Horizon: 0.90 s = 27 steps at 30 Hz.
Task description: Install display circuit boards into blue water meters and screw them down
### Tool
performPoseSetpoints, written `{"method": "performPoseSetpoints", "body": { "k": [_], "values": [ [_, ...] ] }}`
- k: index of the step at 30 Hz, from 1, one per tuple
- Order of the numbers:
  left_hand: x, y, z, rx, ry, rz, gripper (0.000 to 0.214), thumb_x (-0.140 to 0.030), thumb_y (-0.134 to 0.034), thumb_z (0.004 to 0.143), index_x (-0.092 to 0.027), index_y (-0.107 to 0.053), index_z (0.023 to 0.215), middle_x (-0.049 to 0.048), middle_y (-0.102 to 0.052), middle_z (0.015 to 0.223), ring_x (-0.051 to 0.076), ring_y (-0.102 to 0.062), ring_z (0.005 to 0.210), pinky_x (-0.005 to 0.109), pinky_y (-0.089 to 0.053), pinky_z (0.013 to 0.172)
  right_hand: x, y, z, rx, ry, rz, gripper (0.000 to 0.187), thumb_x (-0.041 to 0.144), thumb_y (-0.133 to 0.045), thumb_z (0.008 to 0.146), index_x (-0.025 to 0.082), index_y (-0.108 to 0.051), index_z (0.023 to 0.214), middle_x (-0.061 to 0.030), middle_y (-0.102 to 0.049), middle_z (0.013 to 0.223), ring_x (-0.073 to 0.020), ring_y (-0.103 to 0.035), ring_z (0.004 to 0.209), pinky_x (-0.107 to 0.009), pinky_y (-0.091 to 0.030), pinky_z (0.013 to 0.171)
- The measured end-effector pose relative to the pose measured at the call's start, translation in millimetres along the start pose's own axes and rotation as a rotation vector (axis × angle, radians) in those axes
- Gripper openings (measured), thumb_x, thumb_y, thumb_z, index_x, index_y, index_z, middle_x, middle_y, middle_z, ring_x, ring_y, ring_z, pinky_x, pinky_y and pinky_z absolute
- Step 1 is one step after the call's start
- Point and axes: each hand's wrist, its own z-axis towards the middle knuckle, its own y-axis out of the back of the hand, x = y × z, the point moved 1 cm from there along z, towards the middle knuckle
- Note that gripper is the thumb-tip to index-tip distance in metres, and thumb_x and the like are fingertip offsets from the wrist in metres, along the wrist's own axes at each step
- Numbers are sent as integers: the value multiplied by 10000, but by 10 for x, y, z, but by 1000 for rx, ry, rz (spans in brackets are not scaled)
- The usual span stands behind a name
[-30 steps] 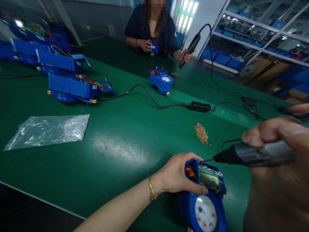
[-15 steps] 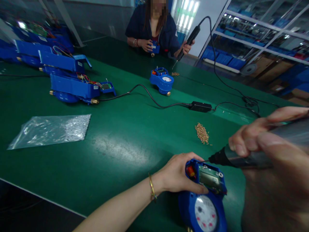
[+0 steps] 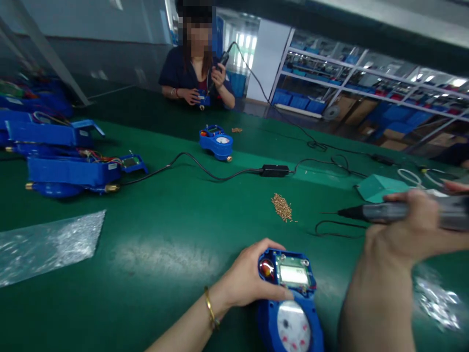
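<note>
My left hand (image 3: 252, 278) grips the side of a blue water meter (image 3: 289, 303), thumb across its middle and fingers behind its upper housing. A circuit board with a small display (image 3: 294, 275) shows in that open housing, and below it sits a round white dial (image 3: 293, 326). Away to the right, my right hand (image 3: 414, 220) is wrapped round a grey electric screwdriver (image 3: 388, 212). Its thin bit points left, apart from the meter and level above the table. Between bit and cable lies a pile of small brass-coloured screws (image 3: 282, 207).
Several blue meters (image 3: 73, 171) with wires stand at the left, near a clear plastic bag (image 3: 73, 244). Another meter (image 3: 217, 142) stands farther back. A black cable with an inline box (image 3: 274, 170) crosses the table. A co-worker (image 3: 198, 73) sits opposite, holding a screwdriver.
My right hand has lifted the screwdriver off the meter's housing and drawn it up and right. My left hand still holds the meter. The view has turned right; the co-worker's screwdriver is now at their meter.
</note>
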Motion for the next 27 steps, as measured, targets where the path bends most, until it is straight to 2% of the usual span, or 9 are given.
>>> {"method": "performPoseSetpoints", "body": {
  "k": [1,4,8,11,14,16,19,22,27],
  "values": [
    [-2,3,3,14,12,-22,726,-301,-913,524,-192,-602,1170,63,-705,1044,228,-655,911,344,-512,803,-138,13,-4,-45,41,-6,384,210,-601,452,236,-486,819,12,-529,1019,-84,-515,579,-249,-481,450],
    [9,15,14,42,23,-60,795,-348,-936,494,-197,-587,1192,77,-701,1083,257,-656,974,365,-510,849,-483,35,-87,-27,-32,-53,315,220,-617,517,216,-486,804,30,-557,828,-94,-519,490,-256,-459,410],
    [29,42,13,53,-49,-75,844,-568,-868,573,-213,-553,1271,119,-645,1262,306,-630,1114,403,-487,942,-710,63,-180,27,-126,-104,306,239,-644,549,199,-519,826,54,-570,757,-96,-535,470,-250,-472,422],
    [25,57,1,59,-125,-72,807,-748,-608,754,-203,-510,1341,151,-616,1329,302,-617,1168,417,-470,989,-787,76,-192,40,-169,-109,315,224,-661,540,187,-522,820,44,-585,758,-93,-546,467,-241,-474,434],
    [24,74,14,-36,-126,-76,756,-762,-323,885,-190,-540,1327,152,-643,1305,274,-615,1195,424,-453,1035,-805,75,-174,46,-209,-95,315,207,-663,526,190,-522,808,44,-587,727,-101,-545,456,-242,-459,424],
    [31,98,41,-163,-93,-87,683,-698,-286,942,-178,-600,1256,139,-681,1250,252,-631,1176,414,-461,1036,-749,66,-145,44,-228,-70,314,196,-659,507,193,-525,791,49,-573,667,-113,-536,445,-248,-445,416],
    [26,153,75,-352,-98,-41,477,-549,-451,965,-152,-689,1083,112,-746,1067,222,-687,1004,366,-516,938,-535,34,-103,39,-246,0,299,179,-634,481,200,-533,761,59,-534,560,-116,-500,427,-251,-419,410],
    [-19,197,59,-483,-150,56,315,-420,-571,923,-150,-732,939,76,-753,876,190,-679,822,321,-533,812,-206,-19,-127,61,-278,87,300,164,-606,466,209,-544,756,66,-490,489,-120,-470,439,-249,-408,423],
    [-121,176,-39,-618,-253,249,173,-323,-740,807,-204,-753,932,39,-744,885,201,-662,879,349,-501,876,300,-116,-373,172,-487,267,324,162,-582,445,218,-579,765,82,-400,483,-102,-380,476,-230,-394,460]
  ]
}}
